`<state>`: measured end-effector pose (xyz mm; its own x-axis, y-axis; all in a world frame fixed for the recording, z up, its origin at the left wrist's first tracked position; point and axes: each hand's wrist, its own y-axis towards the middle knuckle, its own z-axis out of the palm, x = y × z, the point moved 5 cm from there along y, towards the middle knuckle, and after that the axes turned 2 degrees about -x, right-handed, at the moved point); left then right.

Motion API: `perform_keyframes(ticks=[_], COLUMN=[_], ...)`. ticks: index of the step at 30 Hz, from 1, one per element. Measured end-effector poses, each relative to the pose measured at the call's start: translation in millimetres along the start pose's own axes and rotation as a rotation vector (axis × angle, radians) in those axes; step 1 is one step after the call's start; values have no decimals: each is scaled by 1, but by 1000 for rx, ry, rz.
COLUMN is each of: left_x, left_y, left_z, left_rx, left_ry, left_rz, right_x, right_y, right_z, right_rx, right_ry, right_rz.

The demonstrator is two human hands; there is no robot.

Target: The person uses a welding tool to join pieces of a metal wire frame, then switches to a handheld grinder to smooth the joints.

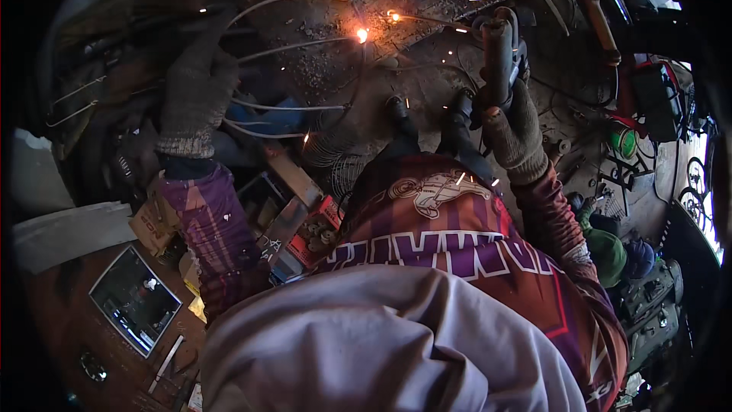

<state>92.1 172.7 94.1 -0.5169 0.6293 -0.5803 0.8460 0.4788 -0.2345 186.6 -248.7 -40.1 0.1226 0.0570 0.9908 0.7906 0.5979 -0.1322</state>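
My left hand [200, 95], in a grey knitted glove, is closed around a dark piece from which several thin curved metal rods [293, 47] fan out to the right. The end of one rod glows bright orange. My right hand [520, 137], also gloved, is closed on a welding electrode holder [498, 61] with a worn grey cylindrical body. From its head a thin electrode [435, 23] points left, its tip glowing close to the hot rod end but apart from it. Sparks fly around both. Shadow hides the fingers of my left hand in part.
Below my left arm are cardboard boxes [293, 175], a coil of wire [339, 164] and a dark-screened panel [136, 301] on a brown surface. My feet [461, 103] stand under the work. A person in a green top [606, 255] crouches at right, near a green round object [624, 141].
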Motion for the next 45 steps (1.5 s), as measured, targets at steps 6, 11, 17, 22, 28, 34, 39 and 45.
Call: perform_keyframes(ticks=[6, 11, 17, 22, 28, 34, 39, 45], left_x=[15, 28, 14, -6, -27, -19, -41, -19], left_y=[2, 0, -16, -30, -41, -42, -48, -39], left_z=[2, 2, -9, -21, -29, -37, -31, -37], left_rx=[17, -30, -82, -179, -217, -230, -249, -238], left_ry=[32, 94, 79, 277, 99, 269, 227, 20], left_rz=[93, 307, 365, 500, 553, 442, 499, 138], right_x=[0, 2, 1, 0, -1, -1, 1, 1], right_y=[-2, -5, -8, -7, -9, -10, -9, -8], right_z=[-3, -4, -5, -8, -11, -12, -12, -15], right_rx=[-16, -31, -85, -121, -145, -156, -158, -179], right_ry=[-2, -16, 55, 44, 46, 65, 61, 113], right_rz=[17, 18, 30, 15, 16, -2, 4, 22])
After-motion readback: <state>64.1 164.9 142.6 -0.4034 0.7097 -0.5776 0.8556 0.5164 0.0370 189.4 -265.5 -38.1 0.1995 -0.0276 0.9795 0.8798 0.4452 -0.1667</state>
